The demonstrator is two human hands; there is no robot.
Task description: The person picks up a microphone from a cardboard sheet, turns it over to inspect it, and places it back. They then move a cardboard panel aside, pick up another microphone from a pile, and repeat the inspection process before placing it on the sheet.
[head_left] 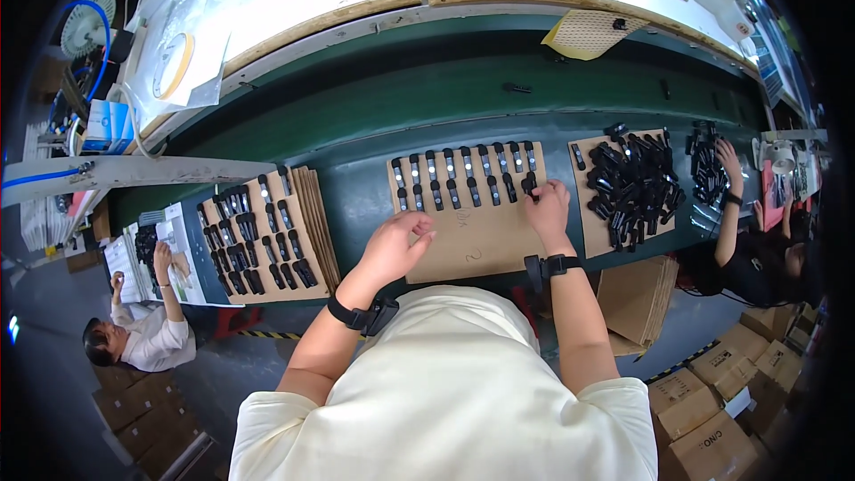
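Observation:
A brown cardboard sheet (463, 249) lies in front of me on the green bench. Two rows of small black elongated parts (448, 163) with rounded heads and pale middles stand along its far half. My right hand (549, 212) reaches to the right end of the nearer row, fingers pinched on a black part (529, 184) there. Over the left edge of the sheet hovers my left hand (398, 245), its fingers loosely bent and the thumb apart, with nothing visible in it. Handwritten marks show on the bare near half of the cardboard.
Right of the sheet, a heap of black parts (631, 180) covers another cardboard. To the left, stacked cardboard sheets (322, 240) carry more rows. A metal arm (178, 169) crosses at left. Co-workers (147, 338) sit on both sides; one's hand (730, 165) touches a farther pile.

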